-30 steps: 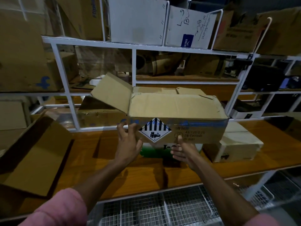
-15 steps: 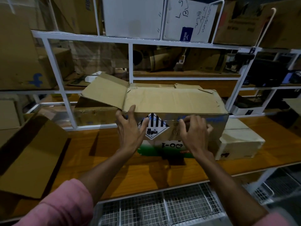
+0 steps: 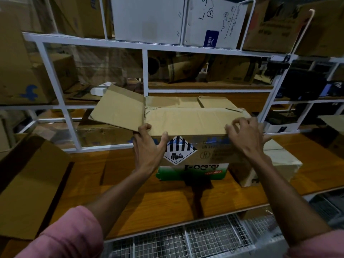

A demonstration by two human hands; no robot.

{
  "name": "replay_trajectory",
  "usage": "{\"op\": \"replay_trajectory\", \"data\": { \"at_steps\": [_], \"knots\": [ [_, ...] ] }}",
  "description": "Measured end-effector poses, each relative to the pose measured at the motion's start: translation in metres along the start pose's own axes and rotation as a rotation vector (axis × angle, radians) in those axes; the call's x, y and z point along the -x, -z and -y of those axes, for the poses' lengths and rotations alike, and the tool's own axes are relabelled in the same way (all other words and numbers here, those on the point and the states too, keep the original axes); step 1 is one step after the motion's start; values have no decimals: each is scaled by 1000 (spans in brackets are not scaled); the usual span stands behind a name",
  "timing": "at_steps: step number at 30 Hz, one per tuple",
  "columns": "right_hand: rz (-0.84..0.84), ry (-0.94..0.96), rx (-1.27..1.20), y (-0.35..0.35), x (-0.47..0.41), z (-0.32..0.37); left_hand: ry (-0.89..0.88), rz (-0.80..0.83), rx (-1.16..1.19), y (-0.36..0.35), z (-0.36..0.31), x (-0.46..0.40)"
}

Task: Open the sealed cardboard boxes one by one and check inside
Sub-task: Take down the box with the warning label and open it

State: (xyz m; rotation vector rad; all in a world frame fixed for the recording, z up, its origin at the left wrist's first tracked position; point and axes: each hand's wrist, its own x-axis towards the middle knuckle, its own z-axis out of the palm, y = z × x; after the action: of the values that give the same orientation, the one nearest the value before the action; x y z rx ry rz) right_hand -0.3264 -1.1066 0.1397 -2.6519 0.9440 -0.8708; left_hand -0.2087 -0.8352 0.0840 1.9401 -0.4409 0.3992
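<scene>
- Opening the cardboard box (image 3: 186, 125) comes next: it sits at twelve o'clock from the person, on the wooden counter (image 3: 167, 200), with a small pale box (image 3: 279, 161) touching it at its three o'clock.
- Its side flap (image 3: 119, 108) already sticks out toward nine o'clock, while the long near flap (image 3: 188, 121) lies flat.
- The box looks like stiff corrugated board, light for its bulk and easily creased; the near flap's front edge seems the best place to take hold.
- The left hand (image 3: 149, 146) presses the front left corner, its fingers spread and relaxed, gripping nothing.
- The right hand (image 3: 245, 135) has its fingers curled onto the near flap's right edge, pinching it.
</scene>
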Motion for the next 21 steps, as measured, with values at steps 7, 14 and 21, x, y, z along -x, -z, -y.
{"op": "replay_trajectory", "data": {
  "at_steps": [7, 14, 21],
  "knots": [
    [357, 41, -25, -2, -41, -24, 108, 1, -49, 8, 4, -18],
    [221, 134, -122, -16, -2, -8, 128, -20, 0, 35, 25, -7],
    [148, 233, -231, -46, 52, 70, 145, -149, 44, 129, 62, 11]
  ]
}}
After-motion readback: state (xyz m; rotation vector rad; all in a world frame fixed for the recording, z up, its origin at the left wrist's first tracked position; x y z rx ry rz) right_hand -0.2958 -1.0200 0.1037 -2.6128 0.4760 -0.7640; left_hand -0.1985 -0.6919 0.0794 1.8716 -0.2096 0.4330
